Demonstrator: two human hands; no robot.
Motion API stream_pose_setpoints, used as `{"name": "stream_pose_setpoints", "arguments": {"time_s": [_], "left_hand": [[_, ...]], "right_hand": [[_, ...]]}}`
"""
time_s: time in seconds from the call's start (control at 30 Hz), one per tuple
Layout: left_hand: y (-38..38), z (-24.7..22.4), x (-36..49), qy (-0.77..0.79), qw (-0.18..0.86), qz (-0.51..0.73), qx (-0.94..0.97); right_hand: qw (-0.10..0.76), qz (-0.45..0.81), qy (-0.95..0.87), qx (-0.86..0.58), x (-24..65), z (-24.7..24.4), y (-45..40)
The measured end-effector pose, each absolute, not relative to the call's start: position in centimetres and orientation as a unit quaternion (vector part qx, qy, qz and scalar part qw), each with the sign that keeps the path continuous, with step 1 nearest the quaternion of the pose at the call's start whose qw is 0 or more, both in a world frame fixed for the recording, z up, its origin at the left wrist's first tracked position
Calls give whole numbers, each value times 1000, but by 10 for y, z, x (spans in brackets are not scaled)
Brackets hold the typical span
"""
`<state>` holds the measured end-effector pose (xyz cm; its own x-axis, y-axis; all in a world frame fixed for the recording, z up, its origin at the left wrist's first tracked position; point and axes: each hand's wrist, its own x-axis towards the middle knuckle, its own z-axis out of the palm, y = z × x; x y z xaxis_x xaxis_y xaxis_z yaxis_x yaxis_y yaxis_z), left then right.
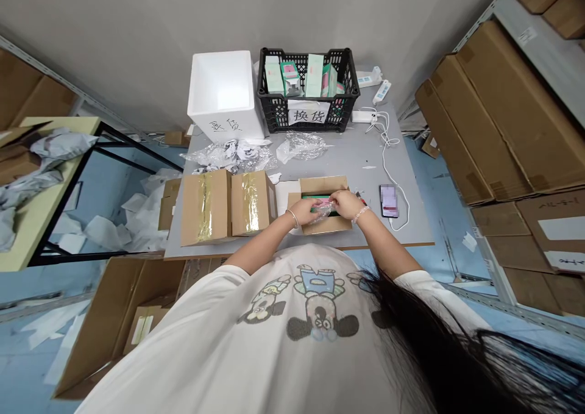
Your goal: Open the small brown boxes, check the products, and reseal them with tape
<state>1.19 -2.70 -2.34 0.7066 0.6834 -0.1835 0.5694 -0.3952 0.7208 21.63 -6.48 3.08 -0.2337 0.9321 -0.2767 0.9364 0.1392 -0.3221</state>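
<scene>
My left hand [304,211] and my right hand [342,203] meet over an open cardboard box [324,186] on the grey table. Between them they hold a small pink item in clear plastic wrap [322,208]. Its exact shape is hidden by my fingers and the wrap. Something green [315,197] shows inside the box, just beyond my hands, and the rest of the box's contents are hidden.
Two taped cardboard boxes [226,207] stand left of my hands. Behind them lie crumpled plastic wrap [301,147], a white foam box [222,94] and a black crate of pale green boxes [306,91]. A phone [389,200] lies on the right, with a white cable beside it.
</scene>
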Motion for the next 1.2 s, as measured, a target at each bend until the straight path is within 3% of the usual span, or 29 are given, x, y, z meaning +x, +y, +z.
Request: {"name": "stream_pose_setpoints", "arguments": {"time_s": [0.1, 0.43, 0.53, 0.7, 0.97, 1.2], "left_hand": [[-25, -19, 11, 391, 365, 54, 843], [-41, -24, 35, 351, 214, -101, 906], [-47, -31, 42, 378, 211, -138, 891], [-63, -35, 34, 369, 208, -103, 900], [-77, -51, 23, 320, 164, -83, 930], [-78, -54, 21, 319, 165, -117, 926]], "right_hand": [[105, -196, 747, 627, 209, 28, -66], [205, -196, 752, 595, 200, 13, -68], [203, -228, 753, 583, 200, 4, -64], [113, -215, 763, 599, 193, -8, -51], [194, -139, 747, 620, 163, -26, -42], [196, -170, 748, 610, 172, -21, -43]]}}
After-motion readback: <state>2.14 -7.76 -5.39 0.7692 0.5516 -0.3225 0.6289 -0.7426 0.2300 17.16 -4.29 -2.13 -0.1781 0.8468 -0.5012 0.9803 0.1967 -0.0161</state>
